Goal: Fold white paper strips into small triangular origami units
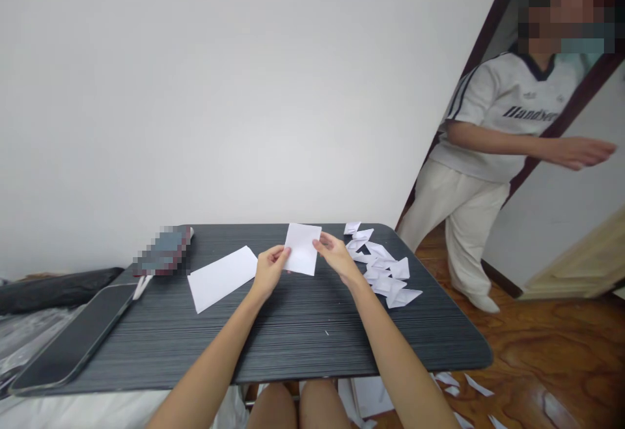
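Note:
A small white sheet of paper (301, 253), close to square, is held up over the table between both hands. My left hand (270, 269) pinches its left edge, thumb in front. At its right edge my right hand (336, 254) grips it the same way, with the fingers partly hidden behind. Beside my left hand lies a white rectangular stack or sheet of paper (222, 279), set at a slant. To the right of my right hand sits a loose pile of several folded white paper pieces (385, 266), which look like small boats.
The dark table (293, 338) stands against a white wall. A phone (78, 334) lies at its left edge, with a blurred-out object (163, 251) behind. Paper scraps (478, 385) litter the wooden floor at right. A person in a white shirt (508, 103) stands beyond the table's right side.

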A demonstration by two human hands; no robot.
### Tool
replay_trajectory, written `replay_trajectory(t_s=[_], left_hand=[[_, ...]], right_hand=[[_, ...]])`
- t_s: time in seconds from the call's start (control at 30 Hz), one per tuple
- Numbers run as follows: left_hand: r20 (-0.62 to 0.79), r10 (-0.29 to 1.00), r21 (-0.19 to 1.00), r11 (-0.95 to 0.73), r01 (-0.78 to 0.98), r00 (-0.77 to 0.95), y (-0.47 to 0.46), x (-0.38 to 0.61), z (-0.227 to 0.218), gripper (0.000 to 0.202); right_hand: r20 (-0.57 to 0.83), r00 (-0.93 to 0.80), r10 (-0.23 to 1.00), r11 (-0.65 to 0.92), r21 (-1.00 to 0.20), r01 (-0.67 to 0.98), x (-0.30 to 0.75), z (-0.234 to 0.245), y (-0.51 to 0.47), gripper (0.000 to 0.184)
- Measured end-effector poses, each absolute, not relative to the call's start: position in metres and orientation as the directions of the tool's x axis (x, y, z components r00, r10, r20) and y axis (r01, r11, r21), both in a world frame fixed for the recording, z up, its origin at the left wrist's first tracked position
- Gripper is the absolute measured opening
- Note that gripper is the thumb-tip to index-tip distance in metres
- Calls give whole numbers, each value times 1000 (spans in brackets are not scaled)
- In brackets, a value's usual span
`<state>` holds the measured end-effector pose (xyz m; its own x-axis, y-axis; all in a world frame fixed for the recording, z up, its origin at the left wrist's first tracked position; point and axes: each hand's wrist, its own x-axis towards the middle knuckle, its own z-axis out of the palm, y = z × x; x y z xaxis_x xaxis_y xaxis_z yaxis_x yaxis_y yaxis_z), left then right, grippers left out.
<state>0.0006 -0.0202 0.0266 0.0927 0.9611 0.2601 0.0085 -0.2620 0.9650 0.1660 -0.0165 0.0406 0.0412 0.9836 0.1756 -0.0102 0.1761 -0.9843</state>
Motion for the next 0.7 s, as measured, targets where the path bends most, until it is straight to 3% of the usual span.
replay_trajectory(t_s=[0.1,0.27,0.7], left_hand=[[232,968,972,-227,-53,93,-21,1,28,29],[310,951,950,-310,24,19,-20,-3,32,24],[298,952,954,-294,-60,74,-23,-8,40,17]], right_hand=[[141,-107,984,130,-986,-101,158,35,-19,41],[146,-96,985,140,-988,-71,156,33,-20,35],[143,-256,956,110,-984,-138,165,39,-24,28]])
